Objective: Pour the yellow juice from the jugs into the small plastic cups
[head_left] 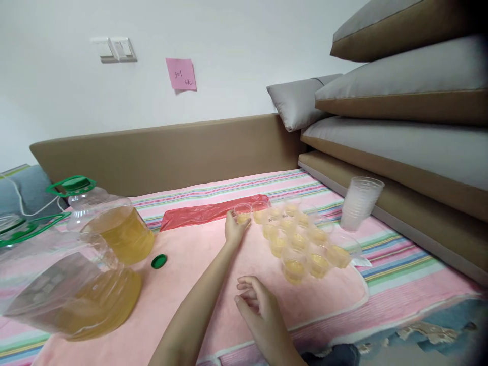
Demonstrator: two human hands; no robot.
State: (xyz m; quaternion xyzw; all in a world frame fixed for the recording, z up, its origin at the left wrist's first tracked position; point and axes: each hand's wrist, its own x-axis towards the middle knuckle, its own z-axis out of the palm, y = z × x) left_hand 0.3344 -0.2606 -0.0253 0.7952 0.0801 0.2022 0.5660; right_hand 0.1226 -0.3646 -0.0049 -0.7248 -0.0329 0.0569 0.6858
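My left hand (235,227) reaches forward with its fingers around a clear plastic cup (242,209) that holds some yellow liquid. Right of it stands another such cup (261,212), and beyond that a cluster of several filled cups (298,240) on the pink cloth (183,284). Nearer to me, my right hand (259,307) hovers over the cloth, fingers loosely curved and apart, holding nothing. A flat red plastic bag (202,215) lies behind my left hand.
Two large jugs of yellow liquid, one nearer (99,305) and one behind (124,234), stand at left. A green cap (159,261) lies beside them. At right are stacked clear cups (360,204) and piled cushions (404,96). A padded backrest (171,152) runs along the wall.
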